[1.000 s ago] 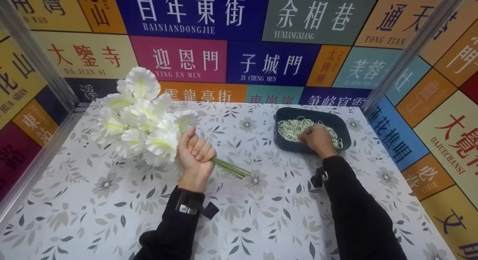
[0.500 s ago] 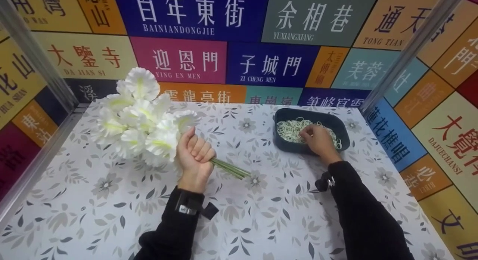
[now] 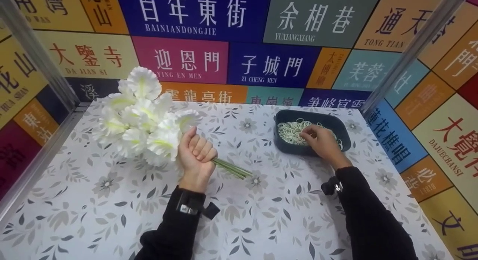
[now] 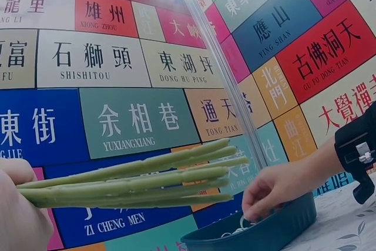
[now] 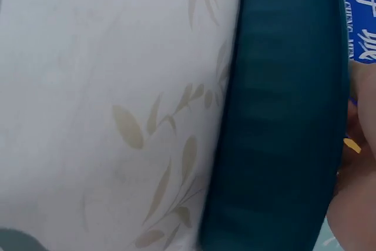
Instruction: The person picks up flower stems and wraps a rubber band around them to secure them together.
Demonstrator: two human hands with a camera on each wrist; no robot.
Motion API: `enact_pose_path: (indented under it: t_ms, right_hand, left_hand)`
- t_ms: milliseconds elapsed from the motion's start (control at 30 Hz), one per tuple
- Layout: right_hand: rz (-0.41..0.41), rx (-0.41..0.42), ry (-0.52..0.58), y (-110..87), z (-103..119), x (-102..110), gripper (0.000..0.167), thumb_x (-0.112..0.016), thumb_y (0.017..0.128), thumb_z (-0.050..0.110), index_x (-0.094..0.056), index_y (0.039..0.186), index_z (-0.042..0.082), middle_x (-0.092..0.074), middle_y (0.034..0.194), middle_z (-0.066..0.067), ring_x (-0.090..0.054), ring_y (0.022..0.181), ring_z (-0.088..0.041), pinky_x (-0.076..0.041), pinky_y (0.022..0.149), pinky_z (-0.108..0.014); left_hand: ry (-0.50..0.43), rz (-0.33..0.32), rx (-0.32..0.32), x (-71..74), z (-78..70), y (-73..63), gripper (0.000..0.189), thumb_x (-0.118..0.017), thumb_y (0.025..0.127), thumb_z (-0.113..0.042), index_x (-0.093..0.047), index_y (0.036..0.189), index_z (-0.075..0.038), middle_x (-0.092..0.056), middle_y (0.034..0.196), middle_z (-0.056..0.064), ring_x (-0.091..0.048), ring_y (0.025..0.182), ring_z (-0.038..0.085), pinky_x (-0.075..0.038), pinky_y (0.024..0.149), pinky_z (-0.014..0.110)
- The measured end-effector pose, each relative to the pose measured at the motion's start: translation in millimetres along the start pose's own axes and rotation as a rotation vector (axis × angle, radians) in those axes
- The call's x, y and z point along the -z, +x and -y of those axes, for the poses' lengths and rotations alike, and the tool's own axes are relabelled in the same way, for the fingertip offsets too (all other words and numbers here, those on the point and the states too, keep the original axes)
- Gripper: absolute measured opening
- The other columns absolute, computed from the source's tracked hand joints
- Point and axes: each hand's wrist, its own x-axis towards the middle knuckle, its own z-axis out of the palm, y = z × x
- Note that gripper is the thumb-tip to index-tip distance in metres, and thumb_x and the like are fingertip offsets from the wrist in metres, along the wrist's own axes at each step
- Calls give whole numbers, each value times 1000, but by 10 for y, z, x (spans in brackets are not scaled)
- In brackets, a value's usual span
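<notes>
My left hand (image 3: 197, 151) grips a bunch of white artificial flowers (image 3: 142, 118) by their stems. The ruffled blooms have yellow-green centres and spread out to the left. Green stem ends (image 4: 147, 180) stick out past the fist, seen large in the left wrist view. My right hand (image 3: 322, 141) reaches into a dark teal tub (image 3: 281, 141) of pale rubber bands (image 3: 293, 131). Its thumb and fingertips pinch at a band among the pile. In the right wrist view the tub's outer wall (image 5: 276, 116) fills the middle and hides the bands, with the hand at the right edge.
The table (image 3: 239, 215) has a white cloth printed with grey leaves and flowers. Behind it and at both sides stand walls of coloured panels (image 3: 179, 60) with writing. Metal posts (image 3: 409, 47) rise at the back corners.
The right wrist and forearm have shifted a little to the right and nearer the body, while the fingertips stay in the tub. The left hand and flowers hold still.
</notes>
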Motion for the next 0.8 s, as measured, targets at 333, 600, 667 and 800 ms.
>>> enact_pose_path:
  t_ms: [333,600,667,800]
  right_hand:
    - [-113,218,329,-439,988,261,9,-70,95,13,-70,99,6,-70,94,1,-64,86,-6,-53,75,-17]
    - [101,487,487,-787,1506,117,14,-68,90,-6,-70,96,6,-70,88,-3,-65,80,-10,-57,74,-23]
    - [146,509,468,-800,1551,63,15,-69,90,-2,-71,97,11,-71,86,-4,-66,78,-11,-57,74,-23]
    - [213,520,451,-817,1590,1,13,-71,91,2,-72,96,15,-72,84,-4,-67,76,-12,-56,72,-24]
  left_hand:
    - [-10,21,-11,-59,-14,-22,58,-38,106,-22,-34,48,-18,-33,37,-8,-12,38,4,-12,35,18]
    - [-6,32,-11,-102,-8,-51,58,-39,106,-22,-35,48,-18,-34,37,-8,-15,37,4,-14,33,18]
    - [-15,40,-5,-101,-12,-53,58,-39,106,-22,-35,48,-18,-35,37,-7,-14,37,4,-14,33,18]
    - [-17,49,-4,-98,-22,-56,58,-38,106,-22,-35,48,-18,-34,37,-7,-14,37,4,-14,34,18]
